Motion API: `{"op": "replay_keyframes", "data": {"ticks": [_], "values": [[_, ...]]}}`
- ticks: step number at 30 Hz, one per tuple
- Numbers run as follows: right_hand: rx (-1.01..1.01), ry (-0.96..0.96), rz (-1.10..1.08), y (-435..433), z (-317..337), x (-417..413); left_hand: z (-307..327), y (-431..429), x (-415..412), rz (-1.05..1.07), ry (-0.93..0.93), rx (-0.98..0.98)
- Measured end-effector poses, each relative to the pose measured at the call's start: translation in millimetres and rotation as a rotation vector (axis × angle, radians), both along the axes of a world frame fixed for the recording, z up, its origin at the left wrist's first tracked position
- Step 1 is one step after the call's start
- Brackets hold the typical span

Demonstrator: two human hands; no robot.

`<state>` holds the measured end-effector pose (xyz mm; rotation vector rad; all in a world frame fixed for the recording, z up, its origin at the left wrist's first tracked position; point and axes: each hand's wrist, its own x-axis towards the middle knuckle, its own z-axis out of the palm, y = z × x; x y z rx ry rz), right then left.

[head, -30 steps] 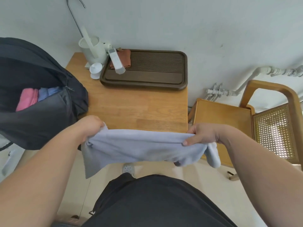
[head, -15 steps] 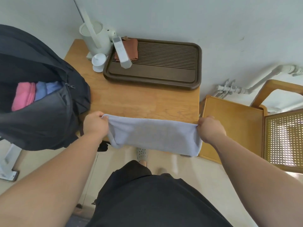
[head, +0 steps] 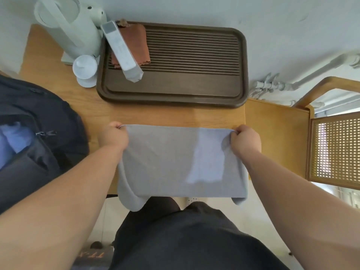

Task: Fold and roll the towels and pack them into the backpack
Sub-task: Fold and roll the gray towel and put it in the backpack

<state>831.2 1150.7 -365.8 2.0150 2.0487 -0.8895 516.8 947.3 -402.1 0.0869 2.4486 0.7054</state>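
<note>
The open backpack [head: 39, 152] leans over the tabletop's [head: 175, 116] left edge, a blue towel [head: 15, 139] showing in its mouth. At the far left corner stand a white kettle [head: 72, 26] and a small white cup [head: 85, 70]. The left hand [head: 113, 136], fingers curled, pinches the grey towel's [head: 165, 162] far left corner. The towel lies flat on the near half, its near edge drooping over the front edge. A bare strip of wood separates its far edge from the brown tray's [head: 171, 101] near rim. The right hand [head: 245, 141] pinches the far right corner at the tabletop's right edge, a wooden chair [head: 276, 133] just beyond
</note>
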Motion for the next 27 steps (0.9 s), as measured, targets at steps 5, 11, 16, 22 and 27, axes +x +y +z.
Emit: {"op": "replay_keyframes", "data": {"ticks": [5, 11, 16, 22, 27], "values": [[0.051, 0.06, -0.018, 12, -4, -28, 31, 31, -13, -0.204, 0.121, -0.003], [-0.009, -0.118, 0.322, -6, -3, -34, 23, 13, -4, -0.496, 0.281, 0.041], [0.008, -0.259, 0.649, -43, -9, -20, 21, -18, 26, -0.554, 0.382, -0.133], [-0.055, -0.322, 0.877, -51, -26, -9, 15, -52, 51, -0.604, 0.355, -0.39], [-0.052, -0.301, 0.901, -46, -28, -4, 29, -70, 87, -0.503, 0.313, -0.533]]}}
